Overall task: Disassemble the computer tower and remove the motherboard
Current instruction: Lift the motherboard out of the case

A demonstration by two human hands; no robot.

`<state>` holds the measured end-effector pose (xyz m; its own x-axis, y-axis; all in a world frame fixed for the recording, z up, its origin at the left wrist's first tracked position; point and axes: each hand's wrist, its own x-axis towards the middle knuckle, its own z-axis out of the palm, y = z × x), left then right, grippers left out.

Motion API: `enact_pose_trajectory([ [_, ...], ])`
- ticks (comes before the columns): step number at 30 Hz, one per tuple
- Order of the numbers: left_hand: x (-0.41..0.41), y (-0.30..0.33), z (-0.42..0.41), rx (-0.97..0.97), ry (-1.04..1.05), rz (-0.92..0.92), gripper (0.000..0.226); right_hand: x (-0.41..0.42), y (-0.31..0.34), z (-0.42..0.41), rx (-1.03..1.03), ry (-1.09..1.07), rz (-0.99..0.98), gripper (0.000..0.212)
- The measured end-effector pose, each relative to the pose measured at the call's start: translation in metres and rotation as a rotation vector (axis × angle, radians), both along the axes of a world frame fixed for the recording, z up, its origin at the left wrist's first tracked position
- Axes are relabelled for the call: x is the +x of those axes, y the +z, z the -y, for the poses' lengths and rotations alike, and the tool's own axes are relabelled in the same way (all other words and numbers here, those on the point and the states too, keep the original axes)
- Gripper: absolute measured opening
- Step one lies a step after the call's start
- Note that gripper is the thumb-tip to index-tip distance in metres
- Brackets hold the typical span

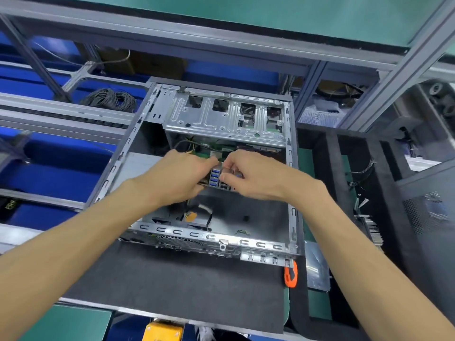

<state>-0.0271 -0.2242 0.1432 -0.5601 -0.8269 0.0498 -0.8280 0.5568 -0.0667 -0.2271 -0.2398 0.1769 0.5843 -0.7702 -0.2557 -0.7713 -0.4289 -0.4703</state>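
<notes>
Though writing is unreadable, both hands — left hand, right hand — grip the motherboard.

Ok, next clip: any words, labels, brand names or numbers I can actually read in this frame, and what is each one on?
"PRI", pale letters cut off by the frame edge, on a dark object at the far left; the rest cannot be read.
Small white sticker on the drive cage of the computer tower: too small to read.
Motherboard, held by the left hand and right hand: no legible print.
Orange-handled tool: no text visible.
</notes>
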Motion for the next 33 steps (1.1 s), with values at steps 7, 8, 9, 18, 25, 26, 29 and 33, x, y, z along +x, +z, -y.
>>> enact_pose_trajectory([
  [7,0.0,-0.004,-0.017,-0.05,-0.067,0.027,0.038,0.005,-0.028,-0.026,-0.317,0.039,-0.074,0.047],
  [8,-0.002,-0.004,-0.019,-0.063,-0.068,0.047,0.041,0.005,-0.032,-0.028,-0.362,0.029,-0.071,0.047],
  [9,-0.003,-0.002,-0.02,-0.084,-0.072,0.06,0.043,0.005,-0.034,-0.031,-0.393,0.01,-0.064,0.048],
  [18,0.018,0.016,-0.008,-0.004,0.01,0.192,0.081,-0.001,-0.034,-0.034,-0.347,-0.054,0.033,0.043],
  [25,0.072,0.035,-0.012,0.477,0.285,-0.008,0.054,0.002,-0.033,-0.035,-0.268,-0.068,0.055,0.04],
  [26,0.076,0.037,-0.013,0.528,0.302,-0.077,0.044,0.002,-0.033,-0.035,-0.262,-0.066,0.056,0.04],
  [29,0.082,0.041,-0.013,0.502,0.268,-0.24,0.038,0.001,-0.032,-0.034,-0.245,-0.072,0.071,0.039],
  [33,0.087,0.046,-0.014,0.322,0.29,-0.194,0.039,0.001,-0.033,-0.036,-0.261,-0.098,0.097,0.038],
])
